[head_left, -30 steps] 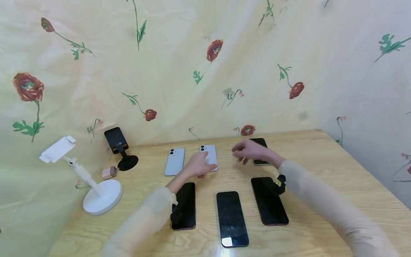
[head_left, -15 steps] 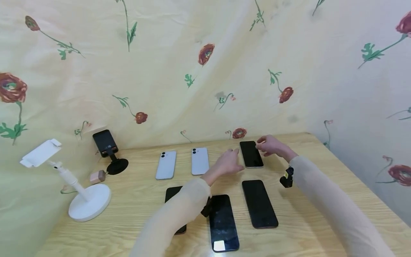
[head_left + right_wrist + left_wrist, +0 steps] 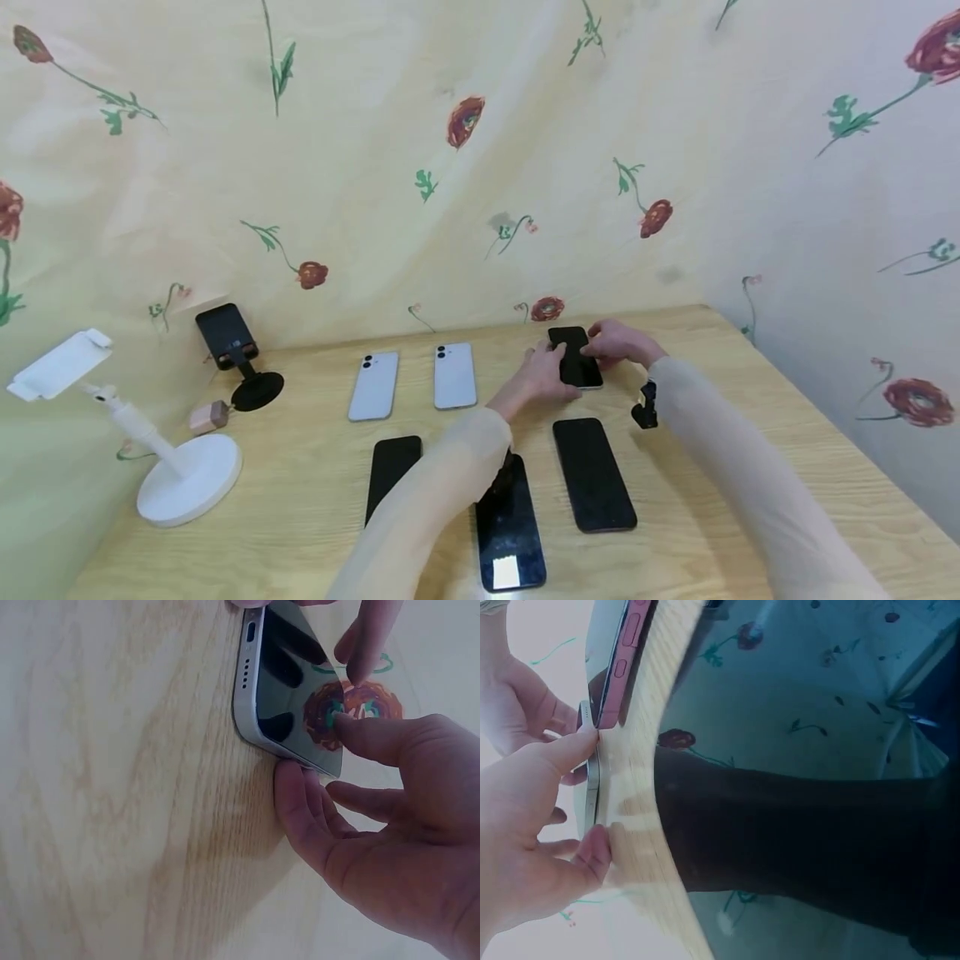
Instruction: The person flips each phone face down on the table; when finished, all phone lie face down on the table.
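Note:
A black-screened smartphone [image 3: 576, 368] with a silver frame lies face up at the far right of the table, between both hands. My right hand [image 3: 619, 343] pinches its right long side; in the right wrist view the thumb rests over the screen [image 3: 289, 690] while curled fingers press against the side. My left hand [image 3: 537, 377] reaches to the left long side, fingertips right at the edge and thumb low near the bottom corner. From the left wrist, the phone's silver edge [image 3: 592, 784] shows beyond the left hand's spread thumb and forefinger.
Nearer me lie more black phones: one on the right [image 3: 595, 475], one in the middle [image 3: 517, 537] and one on the left [image 3: 393, 467] partly under my left sleeve. Two pale phones [image 3: 373, 386] lie face down behind. A white stand [image 3: 187, 483], black stand [image 3: 257, 390] and plug [image 3: 208, 417] are left.
My left hand has moved right, from the pale phones to the far black phone. My right hand has come to that phone's right side and taken hold there. The head view has shifted slightly right.

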Available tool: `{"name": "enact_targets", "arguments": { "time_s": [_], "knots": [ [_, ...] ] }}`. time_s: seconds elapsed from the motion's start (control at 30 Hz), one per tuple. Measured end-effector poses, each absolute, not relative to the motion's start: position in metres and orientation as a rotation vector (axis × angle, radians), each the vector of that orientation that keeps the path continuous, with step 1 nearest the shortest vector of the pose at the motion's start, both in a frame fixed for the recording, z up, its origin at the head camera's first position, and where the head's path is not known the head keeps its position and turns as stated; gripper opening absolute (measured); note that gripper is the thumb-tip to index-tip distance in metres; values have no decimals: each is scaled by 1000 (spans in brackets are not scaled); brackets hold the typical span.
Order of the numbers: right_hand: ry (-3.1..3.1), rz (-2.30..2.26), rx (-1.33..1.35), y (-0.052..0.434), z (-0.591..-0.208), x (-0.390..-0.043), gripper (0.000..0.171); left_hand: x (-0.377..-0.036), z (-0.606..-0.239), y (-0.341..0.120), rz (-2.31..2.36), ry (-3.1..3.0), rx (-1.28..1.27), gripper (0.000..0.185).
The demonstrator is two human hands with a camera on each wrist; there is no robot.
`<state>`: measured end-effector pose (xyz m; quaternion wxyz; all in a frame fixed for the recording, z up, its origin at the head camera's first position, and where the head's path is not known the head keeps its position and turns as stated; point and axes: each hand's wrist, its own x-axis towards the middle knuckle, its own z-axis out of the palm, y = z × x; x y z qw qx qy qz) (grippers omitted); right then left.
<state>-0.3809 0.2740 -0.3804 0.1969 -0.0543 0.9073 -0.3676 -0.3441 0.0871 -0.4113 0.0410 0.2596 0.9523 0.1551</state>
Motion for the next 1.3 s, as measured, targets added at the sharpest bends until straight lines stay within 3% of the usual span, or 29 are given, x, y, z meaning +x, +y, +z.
{"name": "enact_targets", "arguments": {
  "time_s": [0.33,0.97,1.3],
  "knots": [
    [2538,-942,-151,275,-375,-387,63,-350,-406,92,352,2901,852,74],
    [2488,-1058,-124,267,-379,-386,64,-346,-408,85,370,2922,779,71],
    [2411,-1131,-136,270,-381,-379,69,-340,-411,84,265,2960,868,67]
  ]
}}
